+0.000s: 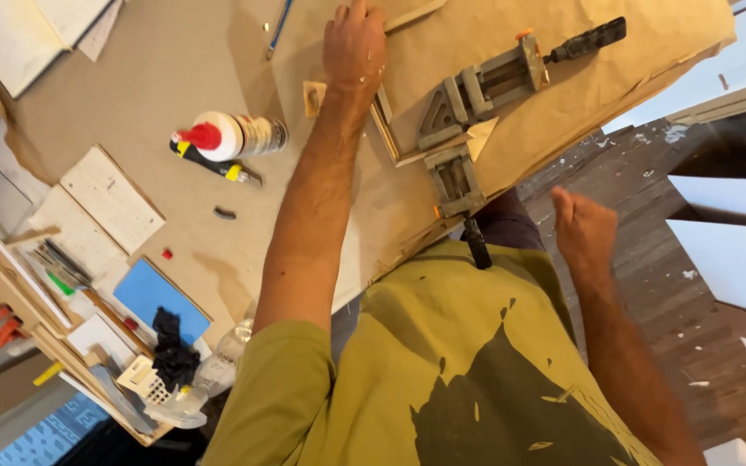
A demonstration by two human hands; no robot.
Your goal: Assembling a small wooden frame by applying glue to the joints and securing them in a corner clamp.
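Left hand flat on wooden frame strip beside corner clamp; right hand fisted.

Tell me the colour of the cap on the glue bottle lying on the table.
The glue bottle has a red cap; head view.

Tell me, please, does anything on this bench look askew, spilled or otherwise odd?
The glue bottle lies tipped on its side on the bench, though no glue shows spilled. The corner clamp sits at the bench edge, one handle overhanging. Left hand presses a strip; right hand hangs free.
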